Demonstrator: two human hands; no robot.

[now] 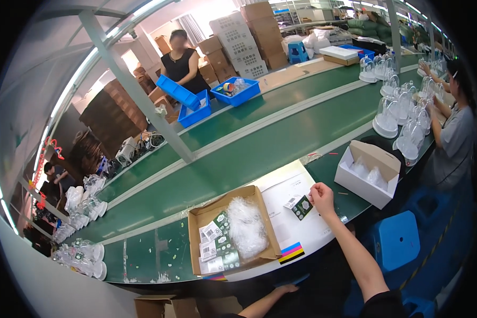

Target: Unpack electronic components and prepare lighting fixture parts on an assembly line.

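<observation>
My right hand (321, 200) is closed in a pinch over the white printed sheet. At its fingertips is a small folded green-and-white card tag (302, 208); any thin string on it is too fine to make out. Low down, below the table's front edge, my left hand (286, 289) lies against dark clothing, its fingers not clear. A shallow cardboard tray (274, 233) rests on the sheet (286, 186) to the left of my right hand. It holds several similar tags (212, 249) and a tangled heap of clear plastic strands (246, 228).
A white carton (361, 186) with clear plastic pieces stands right of the sheet. Clear domes on white bases (386, 124) crowd the right, near a person (456, 127). Across the green belt (249, 139), another person (188, 63) handles blue bins (195, 114). A blue stool (397, 241) stands lower right.
</observation>
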